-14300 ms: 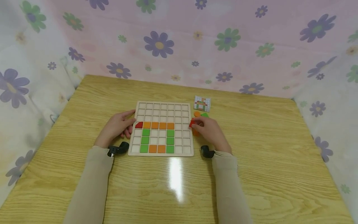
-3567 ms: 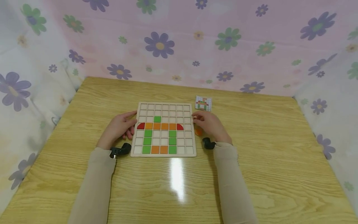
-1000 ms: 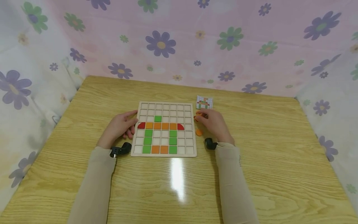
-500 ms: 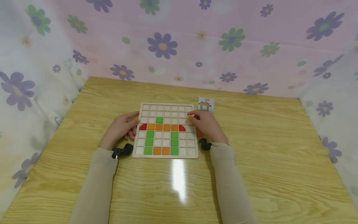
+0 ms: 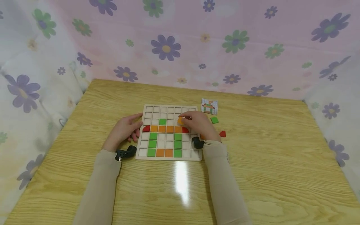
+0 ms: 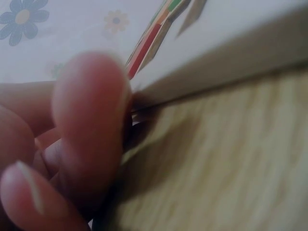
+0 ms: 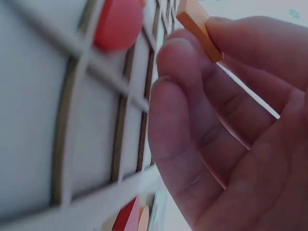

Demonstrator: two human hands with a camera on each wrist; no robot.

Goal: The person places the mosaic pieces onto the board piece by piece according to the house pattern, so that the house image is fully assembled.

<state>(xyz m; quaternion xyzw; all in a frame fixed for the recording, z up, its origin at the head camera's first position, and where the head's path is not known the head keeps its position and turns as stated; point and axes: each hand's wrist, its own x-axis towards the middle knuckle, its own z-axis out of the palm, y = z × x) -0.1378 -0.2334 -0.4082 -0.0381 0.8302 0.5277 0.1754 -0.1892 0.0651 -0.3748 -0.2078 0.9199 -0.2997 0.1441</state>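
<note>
In the head view a wooden grid board lies on the table, with green and orange square tiles and two red quarter-round tiles in its cells. My left hand rests against the board's left edge, index finger and thumb extended to it. The left wrist view has the fingertips right beside the board's side face. My right hand is over the board's right part, pinching an orange square tile between thumb and fingers. That tile overlaps the third row, right of the lone green tile.
A small pattern card lies beyond the board's right corner. Below it on the table are a loose green tile and a red quarter-round tile. An orange piece shows partly beneath the right wrist. A floral cloth hangs behind.
My right hand has picked up an orange tile beside the board and moved left over the grid. Earlier, a second red piece and the upper green tile joined the board. My left hand stays put.
</note>
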